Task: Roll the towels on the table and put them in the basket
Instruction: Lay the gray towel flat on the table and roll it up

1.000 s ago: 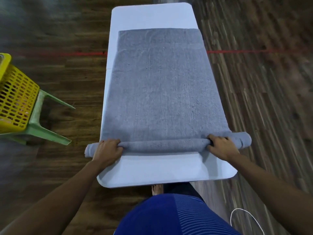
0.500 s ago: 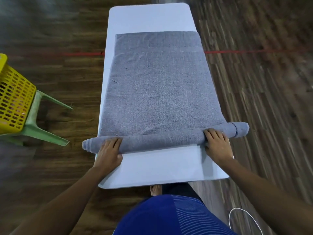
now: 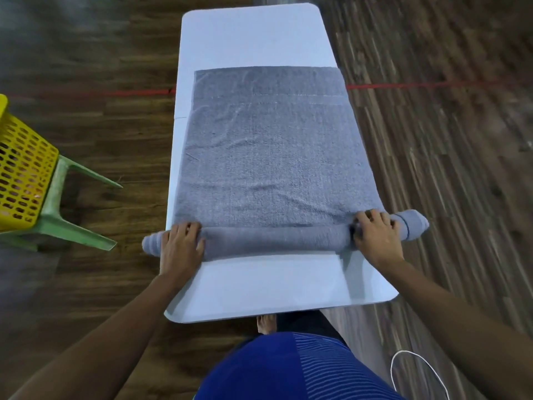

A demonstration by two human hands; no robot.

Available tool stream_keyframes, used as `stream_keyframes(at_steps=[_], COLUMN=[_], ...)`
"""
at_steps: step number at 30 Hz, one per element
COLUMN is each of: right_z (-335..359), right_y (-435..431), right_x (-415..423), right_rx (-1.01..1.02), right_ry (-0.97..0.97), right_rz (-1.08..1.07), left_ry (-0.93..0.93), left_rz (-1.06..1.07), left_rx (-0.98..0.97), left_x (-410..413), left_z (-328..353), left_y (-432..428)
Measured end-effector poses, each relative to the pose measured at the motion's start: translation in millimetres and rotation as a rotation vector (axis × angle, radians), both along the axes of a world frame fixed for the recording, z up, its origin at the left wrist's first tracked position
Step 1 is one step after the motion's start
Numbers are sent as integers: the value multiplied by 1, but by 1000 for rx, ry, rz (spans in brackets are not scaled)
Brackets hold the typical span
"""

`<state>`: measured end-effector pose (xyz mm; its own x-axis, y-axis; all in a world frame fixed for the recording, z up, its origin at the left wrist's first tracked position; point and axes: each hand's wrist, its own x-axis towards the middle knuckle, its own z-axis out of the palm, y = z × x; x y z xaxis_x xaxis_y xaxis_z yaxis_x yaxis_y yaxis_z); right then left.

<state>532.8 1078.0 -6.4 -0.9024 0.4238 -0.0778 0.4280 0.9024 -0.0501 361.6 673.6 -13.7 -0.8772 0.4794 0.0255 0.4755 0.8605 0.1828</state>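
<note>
The yellow basket [image 3: 26, 168] is cut off by the left edge; the floor [image 3: 447, 140] is blurred; the white cable [image 3: 405, 351] leaves at the bottom

Plain grey towel [image 3: 271, 157] with a thin dark stripe [image 3: 406, 226] near its rolled right end, white table [image 3: 253, 36], yellow basket [image 3: 26, 171] with a grid of small slots, pale green stool [image 3: 54, 209], dark brown wood-plank floor [image 3: 86, 53], red line [image 3: 418, 85] across it, blue shirt [image 3: 302, 368] with fine lighter bands, white cable [image 3: 415, 368].

left hand [image 3: 181, 246] gripped left end of towel [image 3: 271, 157], fingers over top | right hand [image 3: 376, 238] gripped right end | arms outstretched
</note>
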Motion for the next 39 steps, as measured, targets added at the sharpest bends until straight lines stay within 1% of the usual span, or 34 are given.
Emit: stream_keyframes(at_steps=[1, 3, 5, 7, 10, 13, 15, 17, 18, 19, 21, 22, 23, 24, 26, 29, 34, 35, 37, 39], right_z=[-2, -6, -13, -20, -16, -3, 2, 2, 2, 2, 0, -1, -1, -3, -6, -13, -7, -3, 5, 8], right_y=[-4, -14, -21, -23, -19, -14, -10, -5, -3, -2, -4, -5, -8, -10, -15, -16, -19, -20, -19, -13], right_x=[2, 8, 14, 17, 7, -9, -17, -22, -23, -23, -21, -19, -18, -14, -6, 3, -7, -11, -17, -24], right_rx=[-10, -70, -101, -102, -95, -116, -168, -207, -183, -124, 7, 28, 18, -16, -64, -56, -50, -61, -121, -181], right_ry=[37, -1, -76, -74, -17, -163, -272, -311, -285, -214, -33, 60, 111, 114, 61, -65, -107, -139, -246, -322], right_rz=[42, 87, 93, 87, 70, 95, 73, 26, 1, -9, 22, 57, 96, 135, 186, 224, 164, 181, 193, 126], left_ry=[16, -23, -81, -128, -115, -108, -176, -243, -239, -196, -58, -8, 4, -2, -44, -140, -235, -293, -500, -694], left_rz=[-10, -70, -123, -147, -98, -86, -106, -58, -14, 16, 41, 19, -42, -132, -270, -263, -182, -162, -126, -91], left_rx=[19, 7, -99, -187, -136, -94, -150, -195, -179, -138, -29, 24, 55, 57, -9, -147, -78, -71, -44, -4], left_x=[3, 9, 13, 12, -1, -8, -9, -10, -12, -14, -13, -11, -8, -3, 6, 6, -4, -7, -15, -24], left_z=[-1, -8, -14, -16, -11, 2, 5, 6, 4, 2, 1, 0, -1, -2, -9, -15, 0, 4, 11, 13], left_y=[1, -2, -7, -12, -7, 0, 0, -2, -4, -4, -2, 0, 2, 4, 3, 2, 11, 11, 9, 6])
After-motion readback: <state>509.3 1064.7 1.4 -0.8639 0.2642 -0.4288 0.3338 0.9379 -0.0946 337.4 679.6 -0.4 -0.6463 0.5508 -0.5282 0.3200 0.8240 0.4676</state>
